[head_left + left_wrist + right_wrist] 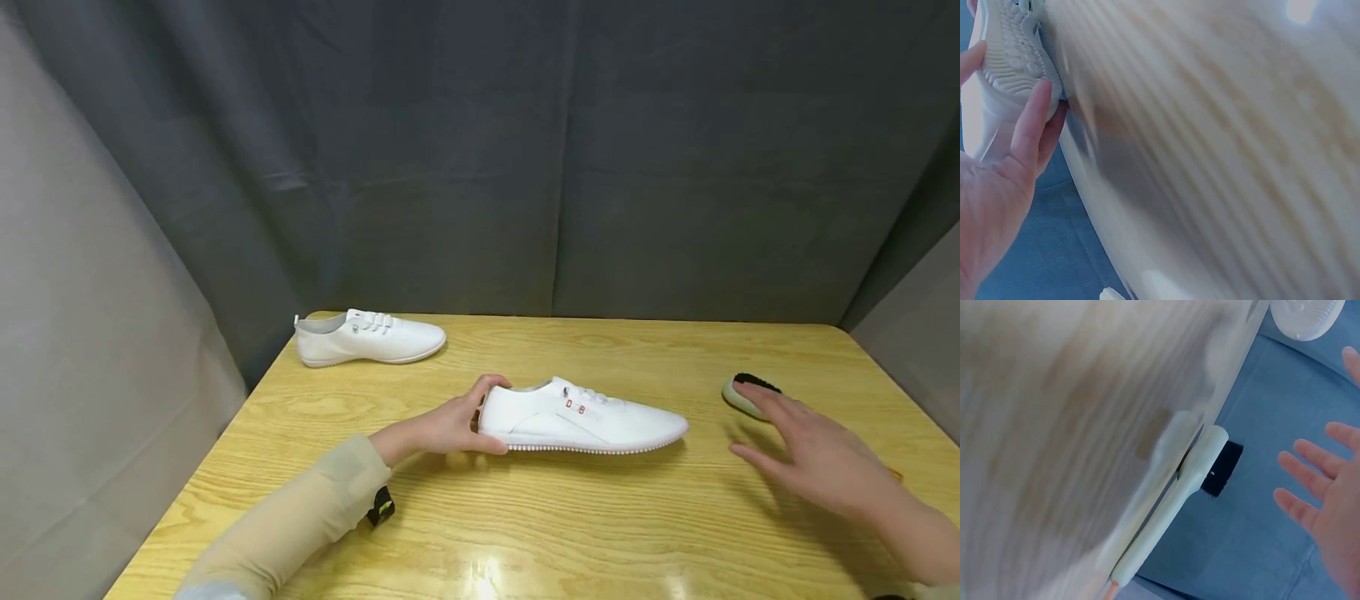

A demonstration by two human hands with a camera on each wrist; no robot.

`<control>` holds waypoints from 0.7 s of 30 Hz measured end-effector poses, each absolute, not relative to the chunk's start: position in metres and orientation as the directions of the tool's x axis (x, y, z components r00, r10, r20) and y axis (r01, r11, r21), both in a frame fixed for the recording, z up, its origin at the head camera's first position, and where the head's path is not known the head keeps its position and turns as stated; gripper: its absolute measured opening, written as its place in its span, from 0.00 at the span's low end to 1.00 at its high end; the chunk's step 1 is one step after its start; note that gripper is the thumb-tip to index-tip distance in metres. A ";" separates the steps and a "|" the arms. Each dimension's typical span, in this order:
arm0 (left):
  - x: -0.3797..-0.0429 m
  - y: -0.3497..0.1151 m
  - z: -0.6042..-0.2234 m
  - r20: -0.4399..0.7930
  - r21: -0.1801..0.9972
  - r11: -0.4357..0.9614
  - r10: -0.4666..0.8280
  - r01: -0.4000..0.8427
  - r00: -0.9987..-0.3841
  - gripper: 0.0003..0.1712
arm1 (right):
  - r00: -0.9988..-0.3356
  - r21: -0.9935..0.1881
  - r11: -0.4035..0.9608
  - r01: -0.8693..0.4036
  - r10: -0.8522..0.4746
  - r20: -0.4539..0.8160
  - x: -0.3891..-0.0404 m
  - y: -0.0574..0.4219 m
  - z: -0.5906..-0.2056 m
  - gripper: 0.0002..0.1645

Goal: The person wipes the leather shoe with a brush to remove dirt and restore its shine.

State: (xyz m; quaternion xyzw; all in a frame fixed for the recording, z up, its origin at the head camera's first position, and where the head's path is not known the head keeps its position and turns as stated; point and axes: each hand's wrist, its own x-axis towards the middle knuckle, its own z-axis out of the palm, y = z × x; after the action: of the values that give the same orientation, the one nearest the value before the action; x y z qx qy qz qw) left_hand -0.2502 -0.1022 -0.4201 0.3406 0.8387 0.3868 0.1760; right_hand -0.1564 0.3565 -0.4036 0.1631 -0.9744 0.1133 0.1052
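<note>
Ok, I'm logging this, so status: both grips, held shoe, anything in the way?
Left grip holding white shoe by the heel. Shoe seemingly lifted off table. Right grip empty, open, near the brush. Nothing seen between that grip and brush.

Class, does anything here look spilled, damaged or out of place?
Nothing stands out: no spill or damage shows. The left hand holds one shoe, the other shoe stands upright on the table, and the brush lies bristles up.

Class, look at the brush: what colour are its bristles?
Black; the bristles show best in the right wrist view.
</note>
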 end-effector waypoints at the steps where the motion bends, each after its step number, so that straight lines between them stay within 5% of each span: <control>1: -0.251 -0.101 -0.420 -0.039 0.768 0.472 0.709 0.433 -0.704 0.50 | -0.927 -0.189 0.923 -0.337 -0.289 0.241 -0.157 0.358 -0.403 0.52; 21: -0.259 -0.098 -0.427 -0.028 0.802 0.439 0.705 0.404 -0.709 0.54 | -0.955 -0.183 0.954 -0.239 -0.196 0.224 -0.173 0.395 -0.396 0.52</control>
State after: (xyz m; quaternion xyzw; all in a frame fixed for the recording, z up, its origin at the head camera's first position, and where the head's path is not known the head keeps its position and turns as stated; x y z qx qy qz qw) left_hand -0.2586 -0.0981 -0.4265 0.3346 0.8283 0.4105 0.1830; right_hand -0.1734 0.3946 -0.3961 0.1107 -0.9831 0.1048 0.1019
